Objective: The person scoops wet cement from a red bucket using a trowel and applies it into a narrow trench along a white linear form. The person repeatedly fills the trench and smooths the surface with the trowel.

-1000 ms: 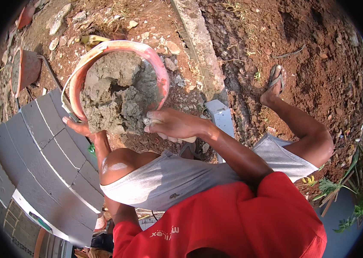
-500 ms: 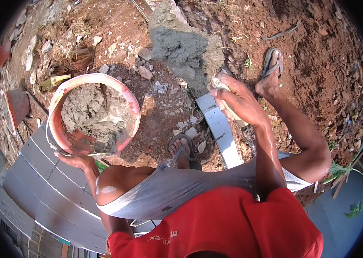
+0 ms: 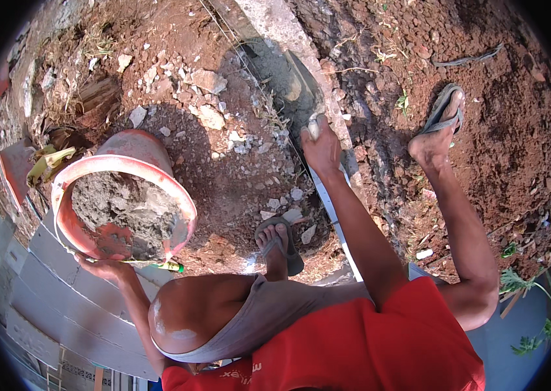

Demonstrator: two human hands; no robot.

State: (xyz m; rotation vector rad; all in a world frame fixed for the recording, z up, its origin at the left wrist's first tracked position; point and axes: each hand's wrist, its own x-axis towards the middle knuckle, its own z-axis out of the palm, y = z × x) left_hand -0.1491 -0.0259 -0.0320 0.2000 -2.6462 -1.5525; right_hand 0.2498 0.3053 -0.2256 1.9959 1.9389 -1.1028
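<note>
My right hand (image 3: 322, 146) is closed round the pale handle of a trowel (image 3: 314, 126). Its blade reaches away from me into wet grey mortar (image 3: 277, 70), though the blade's outline is partly lost in shadow and mortar. A worn orange-red bucket (image 3: 138, 151) stands tilted toward me on the left, with more grey mortar (image 3: 119, 205) inside. At its near rim, my left hand (image 3: 104, 268) holds the bucket from below, fingers partly hidden. A narrow row of grey-white blocks (image 3: 329, 207) runs under my right forearm.
A taut string (image 3: 243, 58) follows the left edge of the mortar strip, beside a pale concrete ledge (image 3: 282, 23). Broken stones (image 3: 209, 81) litter the soil on the left. My sandalled feet (image 3: 275, 244) straddle the block row. Grey panels (image 3: 60, 280) lie at lower left.
My right hand has swung left and away from me, over the mortar strip. The heaped mortar now looks lower and spread along the strip. The bucket has tipped further toward me, left hand still on it.
</note>
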